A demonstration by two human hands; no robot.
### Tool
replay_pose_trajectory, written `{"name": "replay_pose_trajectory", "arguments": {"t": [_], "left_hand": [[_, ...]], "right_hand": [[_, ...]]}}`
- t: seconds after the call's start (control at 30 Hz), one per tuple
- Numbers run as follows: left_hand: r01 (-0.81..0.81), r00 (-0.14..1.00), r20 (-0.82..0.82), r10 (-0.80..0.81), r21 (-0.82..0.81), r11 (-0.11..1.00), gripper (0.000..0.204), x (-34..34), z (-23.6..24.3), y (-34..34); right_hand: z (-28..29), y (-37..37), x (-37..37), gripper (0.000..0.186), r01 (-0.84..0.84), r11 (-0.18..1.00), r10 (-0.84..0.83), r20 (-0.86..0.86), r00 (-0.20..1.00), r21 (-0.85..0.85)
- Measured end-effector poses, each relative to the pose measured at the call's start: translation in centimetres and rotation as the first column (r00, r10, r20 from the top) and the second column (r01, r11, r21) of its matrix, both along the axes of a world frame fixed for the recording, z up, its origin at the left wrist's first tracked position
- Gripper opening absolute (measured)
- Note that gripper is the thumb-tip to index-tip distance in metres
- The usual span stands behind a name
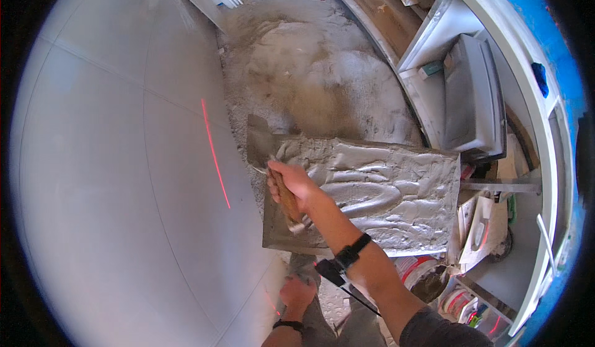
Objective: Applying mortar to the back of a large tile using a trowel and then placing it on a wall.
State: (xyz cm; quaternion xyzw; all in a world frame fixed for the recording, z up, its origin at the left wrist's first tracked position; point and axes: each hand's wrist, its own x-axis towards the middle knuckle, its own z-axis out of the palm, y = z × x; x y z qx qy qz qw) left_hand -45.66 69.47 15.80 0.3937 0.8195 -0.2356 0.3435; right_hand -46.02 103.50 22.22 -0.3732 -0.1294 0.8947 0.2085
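Observation:
My right hand (290,189) is closed round the wooden handle of a trowel (259,141). The trowel's grey blade is over the upper left corner of a rectangular slab, coated with wet grey mortar (378,192). Swirled ridges mark the mortar, and a thinner coat shows along the slab's left edge (271,223). Below the slab's near edge, close to my leg, is my left hand (297,291). Its fingers are small and unclear here, and I cannot make out whether they hold anything.
A large tiled wall (124,161) with a red laser line (215,155) rises on the left. Rubble and grey powder (310,68) cover the floor beyond the slab. White shelving (427,31) with a grey bin (474,96) stands right. Buckets (427,276) sit near my right arm.

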Motion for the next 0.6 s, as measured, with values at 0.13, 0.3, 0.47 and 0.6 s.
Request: {"name": "replay_pose_trajectory", "arguments": {"t": [0.13, 0.3, 0.47, 0.6], "left_hand": [[-0.007, 1.000, 0.013, 0.006, 0.030, 1.000, 0.061, -0.8, -0.3, 0.9], [0.064, 0.998, 0.001, -0.064, 0.035, 0.997, 0.059, -0.9, -0.4, 1.3], [0.163, 0.986, -0.036, -0.163, 0.010, 0.987, 0.059, -0.4, -1.0, 1.2], [0.101, 0.995, -0.020, -0.100, 0.049, 0.994, 0.058, 0.6, 1.5, 3.1]], "right_hand": [[-2.1, 2.4, -3.3, 0.030, 0.094, 0.988, -0.092, 0.028, 0.995, -0.124], [-2.4, 2.4, -2.3, 0.029, 0.203, 0.959, -0.198, 0.042, 0.979, -0.199], [-1.3, 0.8, 1.7, 0.028, 0.131, 0.986, -0.119, 0.117, 0.986, -0.101], [-1.7, -0.6, 8.8, 0.030, 0.174, 0.984, -0.162, 0.210, 0.964, -0.043]]}}
